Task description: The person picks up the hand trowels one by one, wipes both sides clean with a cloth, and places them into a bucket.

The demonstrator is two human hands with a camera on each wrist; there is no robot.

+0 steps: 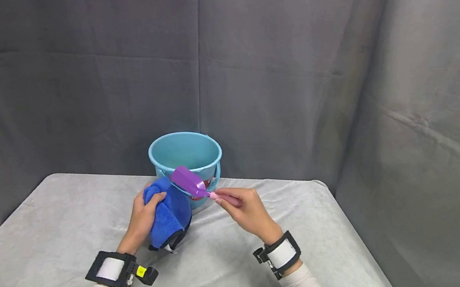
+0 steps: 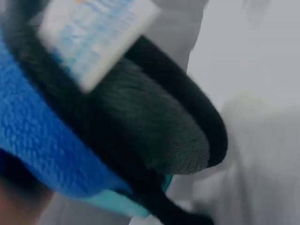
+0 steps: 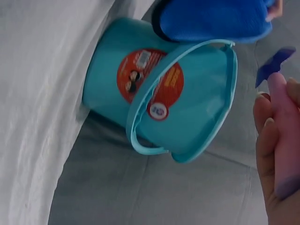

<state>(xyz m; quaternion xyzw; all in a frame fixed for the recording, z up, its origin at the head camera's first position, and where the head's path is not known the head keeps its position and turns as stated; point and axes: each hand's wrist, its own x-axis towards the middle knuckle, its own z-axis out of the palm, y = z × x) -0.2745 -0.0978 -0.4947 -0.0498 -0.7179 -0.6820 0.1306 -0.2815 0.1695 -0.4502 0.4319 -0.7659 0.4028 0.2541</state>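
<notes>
My left hand (image 1: pixel 140 217) grips a blue cloth (image 1: pixel 165 217) in front of the bucket's left side. In the left wrist view the cloth (image 2: pixel 42 122) shows a dark grey underside, black edging and a blurred white label (image 2: pixel 98 37). My right hand (image 1: pixel 249 211) holds a small purple shovel (image 1: pixel 188 180) by its pink handle (image 3: pixel 286 126), thumb and fingers wrapped round it. The shovel's blade points left, in front of the bucket's near rim in the head view. A light blue bucket (image 1: pixel 185 152) stands upright behind both hands, its handle hanging down on the near side.
A table with a pale grey cloth cover (image 1: pixel 51 244) bears the bucket near its back edge. Grey curtains (image 1: pixel 272 70) hang close behind and along the right side. A red round sticker (image 3: pixel 171 86) is on the bucket's wall.
</notes>
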